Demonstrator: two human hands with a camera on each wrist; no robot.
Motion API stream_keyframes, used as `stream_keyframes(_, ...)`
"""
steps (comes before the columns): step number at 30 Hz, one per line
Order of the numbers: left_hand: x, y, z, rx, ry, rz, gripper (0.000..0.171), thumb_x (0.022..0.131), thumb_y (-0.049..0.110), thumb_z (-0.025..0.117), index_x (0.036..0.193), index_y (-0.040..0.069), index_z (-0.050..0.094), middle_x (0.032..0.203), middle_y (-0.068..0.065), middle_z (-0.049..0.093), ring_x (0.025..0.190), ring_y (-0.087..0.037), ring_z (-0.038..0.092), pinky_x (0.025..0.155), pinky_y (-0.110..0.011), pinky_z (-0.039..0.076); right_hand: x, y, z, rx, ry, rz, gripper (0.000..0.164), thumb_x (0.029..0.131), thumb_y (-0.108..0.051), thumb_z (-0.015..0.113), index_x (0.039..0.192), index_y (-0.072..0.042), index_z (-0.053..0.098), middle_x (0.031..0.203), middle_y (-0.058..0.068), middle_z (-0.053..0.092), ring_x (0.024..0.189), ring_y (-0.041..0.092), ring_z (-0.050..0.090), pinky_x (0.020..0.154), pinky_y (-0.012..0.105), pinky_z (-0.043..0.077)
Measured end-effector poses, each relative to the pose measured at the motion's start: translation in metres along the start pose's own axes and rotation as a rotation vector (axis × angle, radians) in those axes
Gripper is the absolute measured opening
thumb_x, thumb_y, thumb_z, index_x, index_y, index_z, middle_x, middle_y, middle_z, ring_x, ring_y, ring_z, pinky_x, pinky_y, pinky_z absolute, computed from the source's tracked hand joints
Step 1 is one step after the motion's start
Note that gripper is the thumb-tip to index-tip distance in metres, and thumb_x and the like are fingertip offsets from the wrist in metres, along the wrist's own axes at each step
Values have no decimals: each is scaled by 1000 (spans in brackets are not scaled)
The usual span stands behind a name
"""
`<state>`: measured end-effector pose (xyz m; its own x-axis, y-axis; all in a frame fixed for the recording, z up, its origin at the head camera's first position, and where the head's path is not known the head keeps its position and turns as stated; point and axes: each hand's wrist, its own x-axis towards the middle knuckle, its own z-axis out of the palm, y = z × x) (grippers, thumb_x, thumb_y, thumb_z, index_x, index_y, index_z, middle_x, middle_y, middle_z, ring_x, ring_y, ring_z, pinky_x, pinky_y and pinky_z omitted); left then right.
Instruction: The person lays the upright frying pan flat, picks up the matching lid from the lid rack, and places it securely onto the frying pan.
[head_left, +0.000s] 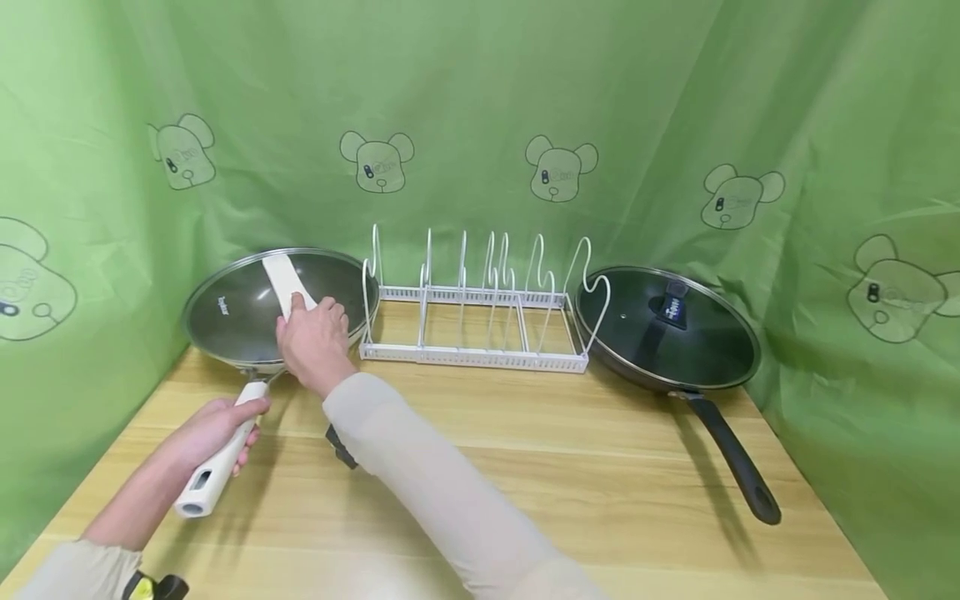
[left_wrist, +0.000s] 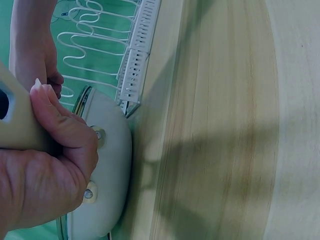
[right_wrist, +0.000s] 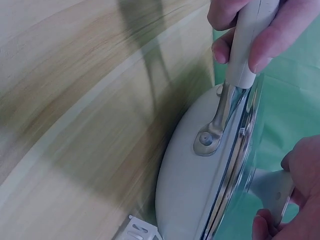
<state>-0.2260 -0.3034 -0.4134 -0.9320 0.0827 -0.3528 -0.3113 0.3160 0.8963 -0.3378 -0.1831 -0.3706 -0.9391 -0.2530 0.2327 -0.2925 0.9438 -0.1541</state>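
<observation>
At the left of the head view sits a white pan (right_wrist: pixel 185 175) covered by a glass lid (head_left: pixel 232 312) with a metal rim. My left hand (head_left: pixel 217 429) grips the pan's long white handle (head_left: pixel 213 483), thumb along its top. Over the lid, my right hand (head_left: pixel 315 337) holds the white lid handle (head_left: pixel 281 279) between thumb and fingers, as the right wrist view also shows. In that view the lid lies along the pan's rim, and a riveted metal bracket (right_wrist: pixel 210 140) joins the long handle to the pan's side.
A white wire rack (head_left: pixel 472 357) with upright dividers stands at the back middle, close beside the white pan. To its right is a black pan (head_left: pixel 630 371) under a glass lid (head_left: pixel 705 350), its black handle (head_left: pixel 738 467) pointing forward. Green curtain (head_left: pixel 465 75) surrounds the wooden table (head_left: pixel 600 467).
</observation>
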Motion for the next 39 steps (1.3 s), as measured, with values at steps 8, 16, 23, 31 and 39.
stream_keyframes(8, 2, -2, -1, -6, 2, -1, 33, 107, 37, 44, 100, 5, 50, 68, 5, 55, 51, -6, 54, 48, -24, 52, 5, 6, 5, 7, -3, -33, 52, 105, -51, 42, 153, -33, 43, 104, 5, 57, 89, 15, 47, 78, 24, 42)
stream_keyframes(16, 3, -3, 1, -6, 8, -10, 35, 107, 40, 45, 105, 5, 49, 69, 5, 55, 52, -7, 54, 48, -24, 52, 5, 12, 6, 14, 8, -53, 50, 105, -50, 43, 152, -32, 46, 105, 6, 58, 90, 16, 50, 78, 24, 44)
stream_keyframes(23, 3, -4, -2, -8, 15, -13, 34, 107, 39, 44, 108, 6, 51, 70, 4, 56, 52, -7, 54, 48, -24, 52, 2, 13, 7, 85, -21, -61, 52, 106, -50, 40, 155, -32, 40, 112, 7, 57, 94, 16, 51, 85, 26, 47)
stream_keyframes(31, 4, -4, -1, -24, 21, -20, 34, 108, 40, 42, 114, 8, 50, 72, 4, 56, 54, -8, 54, 48, -25, 52, 1, 19, 8, 174, -46, -73, 56, 106, -55, 36, 158, -34, 33, 123, 8, 53, 101, 16, 53, 88, 27, 50)
stream_keyframes(39, 2, -2, 0, -14, 35, -28, 45, 108, 43, 40, 127, 3, 46, 77, 1, 56, 56, -9, 54, 49, -25, 52, -5, 26, 7, 184, -49, -108, 60, 107, -57, 29, 161, -31, 25, 133, 7, 54, 106, 19, 57, 88, 28, 53)
